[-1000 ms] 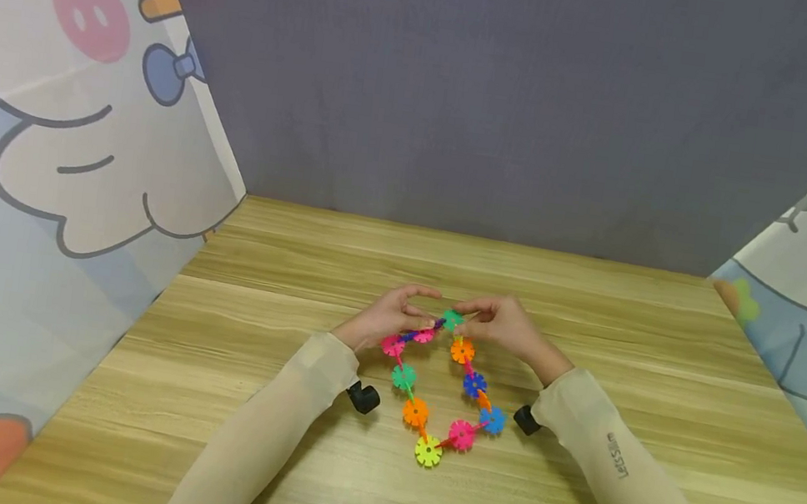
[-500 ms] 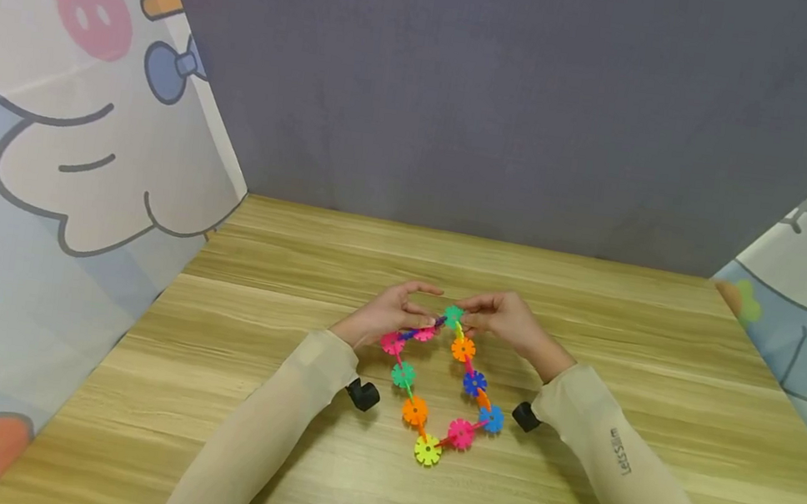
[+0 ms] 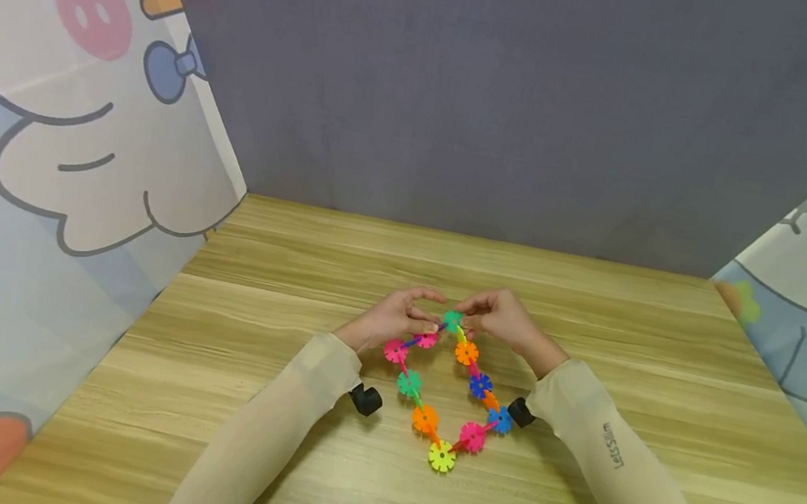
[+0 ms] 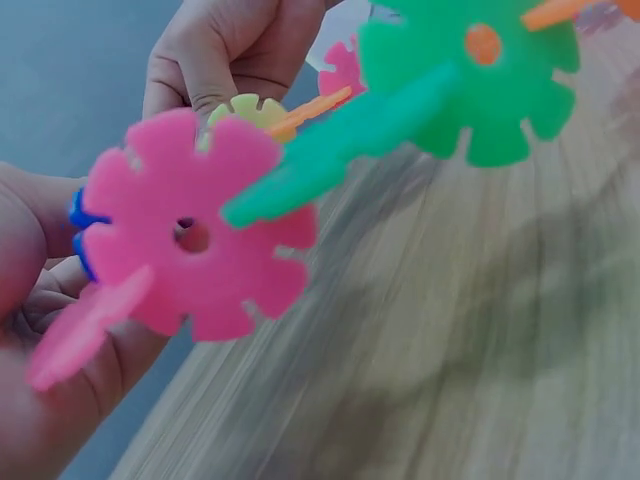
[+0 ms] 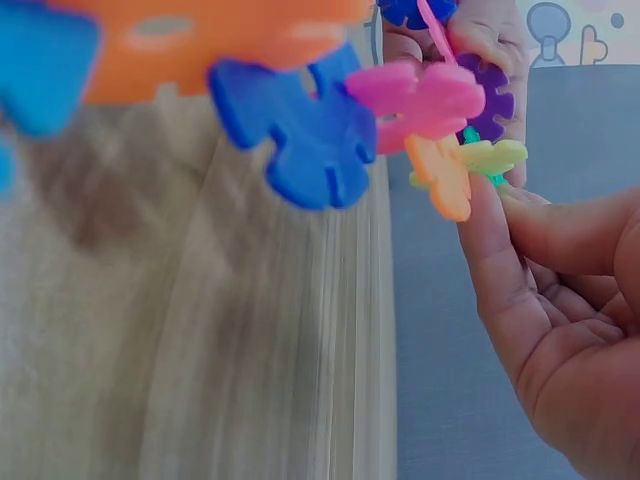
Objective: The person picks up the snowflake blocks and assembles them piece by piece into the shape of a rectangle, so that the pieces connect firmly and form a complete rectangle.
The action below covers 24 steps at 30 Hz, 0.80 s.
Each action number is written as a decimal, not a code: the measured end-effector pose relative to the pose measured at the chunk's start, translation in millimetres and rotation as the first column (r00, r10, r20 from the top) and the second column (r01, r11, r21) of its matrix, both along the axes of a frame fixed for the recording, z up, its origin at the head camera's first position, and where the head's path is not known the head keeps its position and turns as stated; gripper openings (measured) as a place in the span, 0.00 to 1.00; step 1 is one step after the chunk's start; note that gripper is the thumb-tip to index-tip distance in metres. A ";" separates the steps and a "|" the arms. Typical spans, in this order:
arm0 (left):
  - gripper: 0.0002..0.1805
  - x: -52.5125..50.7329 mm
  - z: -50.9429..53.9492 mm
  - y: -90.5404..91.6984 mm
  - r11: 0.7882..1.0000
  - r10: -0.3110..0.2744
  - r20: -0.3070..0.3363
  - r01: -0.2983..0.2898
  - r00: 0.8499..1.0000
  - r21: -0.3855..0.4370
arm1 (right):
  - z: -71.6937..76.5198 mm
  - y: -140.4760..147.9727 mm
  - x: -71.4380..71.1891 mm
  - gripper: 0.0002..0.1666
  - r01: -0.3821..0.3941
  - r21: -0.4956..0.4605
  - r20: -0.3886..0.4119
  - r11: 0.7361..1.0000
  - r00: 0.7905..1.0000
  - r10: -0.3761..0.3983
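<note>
A closed loop of notched plastic snowflake discs, among them a yellow disc point(image 3: 441, 463), an orange disc point(image 3: 426, 414) and a light blue disc point(image 3: 500, 425), hangs between my hands. My left hand point(image 3: 395, 320) pinches the loop at its far left side, near a purple disc point(image 5: 492, 105) and two pink ones. Opposite it, my right hand point(image 3: 506, 322) grips the green disc point(image 3: 452, 315) at the far corner between thumb and forefinger. In the left wrist view a pink disc point(image 4: 250, 265) hides part of the left fingers. Most of the green disc is covered in the right wrist view.
Underneath lies a wood-grain table point(image 3: 237, 433). A grey partition point(image 3: 466, 108) rises at its back edge. Cartoon-printed panels point(image 3: 84, 145) flank it on both sides. Black wrist cameras point(image 3: 366, 400) sit under both sleeves, the right one close beside the light blue disc.
The near end of the loop has swung a little to the right and toward me. My right forearm has shifted slightly left. Both hands keep their hold at the far end.
</note>
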<state>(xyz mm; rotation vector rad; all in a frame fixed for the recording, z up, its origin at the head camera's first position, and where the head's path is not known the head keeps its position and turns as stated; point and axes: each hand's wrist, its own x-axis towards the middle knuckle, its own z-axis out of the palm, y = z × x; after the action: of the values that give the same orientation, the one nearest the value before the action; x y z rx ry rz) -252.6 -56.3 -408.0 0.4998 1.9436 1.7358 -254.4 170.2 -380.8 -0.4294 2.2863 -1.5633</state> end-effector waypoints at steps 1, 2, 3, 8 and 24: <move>0.28 0.3 -0.1 0.3 1.000 -0.001 -0.005 0.001 1.000 0.000 | 0.3 0.0 0.2 0.15 -0.005 0.006 -0.003 1.000 1.000 0.005; 0.28 0.4 -0.3 0.7 1.000 -0.004 -0.013 0.004 1.000 0.001 | 0.7 0.0 0.4 0.14 -0.009 0.013 -0.007 1.000 1.000 0.009; 0.28 0.5 -0.3 1.1 1.000 -0.006 -0.018 0.006 1.000 0.001 | 1.0 -0.1 0.7 0.14 -0.013 0.021 -0.010 1.000 1.000 0.013; 0.29 1.0 -0.7 4.4 1.000 -0.016 -0.010 0.016 1.000 0.025 | 1.5 -0.7 1.1 0.13 -0.023 0.058 -0.020 0.998 1.000 0.024; 0.30 -1.5 -3.7 4.3 0.999 0.019 0.008 -0.019 1.000 0.026 | 7.2 3.8 -2.4 0.18 -0.064 0.114 -0.019 0.991 0.998 0.067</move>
<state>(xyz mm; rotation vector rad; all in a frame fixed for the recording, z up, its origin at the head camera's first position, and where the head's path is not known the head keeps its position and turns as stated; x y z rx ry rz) -254.2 -51.9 -411.7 0.4846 1.9284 1.7748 -256.8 174.0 -373.6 -0.4895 2.3397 -1.3958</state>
